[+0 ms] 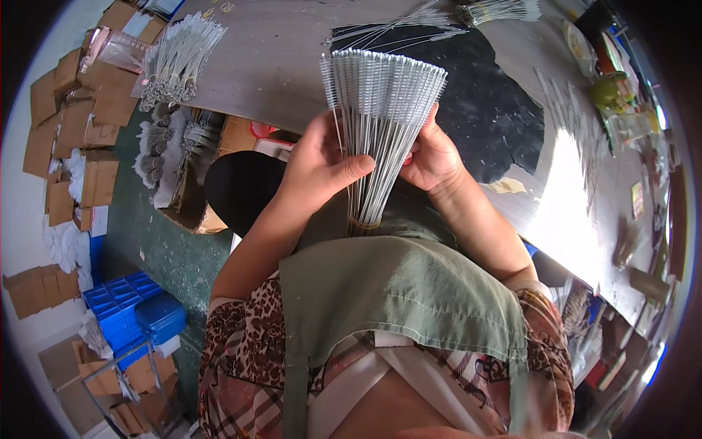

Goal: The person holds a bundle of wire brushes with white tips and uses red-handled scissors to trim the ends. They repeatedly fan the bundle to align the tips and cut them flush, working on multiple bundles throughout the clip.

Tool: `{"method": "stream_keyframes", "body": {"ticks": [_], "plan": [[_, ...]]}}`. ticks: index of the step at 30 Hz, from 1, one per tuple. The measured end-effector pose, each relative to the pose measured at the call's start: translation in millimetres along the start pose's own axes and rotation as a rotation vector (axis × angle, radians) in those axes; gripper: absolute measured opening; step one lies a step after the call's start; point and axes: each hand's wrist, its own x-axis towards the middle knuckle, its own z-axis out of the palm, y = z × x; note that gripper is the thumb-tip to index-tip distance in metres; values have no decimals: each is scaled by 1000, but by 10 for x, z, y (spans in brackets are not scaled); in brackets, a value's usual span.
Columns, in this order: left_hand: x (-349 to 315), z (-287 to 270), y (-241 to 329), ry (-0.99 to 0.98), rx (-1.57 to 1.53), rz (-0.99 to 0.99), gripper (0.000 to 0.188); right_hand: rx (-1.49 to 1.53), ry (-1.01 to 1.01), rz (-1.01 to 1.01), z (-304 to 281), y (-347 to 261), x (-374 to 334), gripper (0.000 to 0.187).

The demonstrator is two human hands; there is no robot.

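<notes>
A fanned bundle of thin wire brushes (pixel 384 91) stands upright between my hands, bristle ends up and bare wire stems below. A tan rubber band (pixel 364 224) circles the stems near their lower end, just above my green apron. My left hand (pixel 322 157) wraps the bundle's left side, its thumb lying across the front of the stems. On the right side, my right hand (pixel 433 154) grips the bundle, with its fingers partly hidden behind the stems.
A grey table (pixel 274 66) spreads ahead, bearing a black sheet (pixel 504 110), loose wires and another brush bundle (pixel 183 55) at the left. Below it, a cardboard box (pixel 191 208) holds more bundles. Blue crates (pixel 121 296) and cardboard stacks stand left. A green cup (pixel 613 91) sits far right.
</notes>
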Motion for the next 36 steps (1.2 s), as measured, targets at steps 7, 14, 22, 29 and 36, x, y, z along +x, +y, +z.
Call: {"method": "stream_keyframes", "body": {"ticks": [7,14,22,29,36], "plan": [[74,67,-4,-80,-166,-114,72,-50,51,-3,-23,29,14,50],[86,-47,61,-120,87,-77,55,-322,-33,-99,158,-131,29,33],[17,-359,-194,-131,260,-69,50,-589,-70,-78,197,-115,-46,30],[-35,-426,-248,-58,675,319,44,-735,-7,-58,209,-72,-69,47],[-75,-475,-257,3,870,351,42,-957,114,23,265,-168,-176,36]]}}
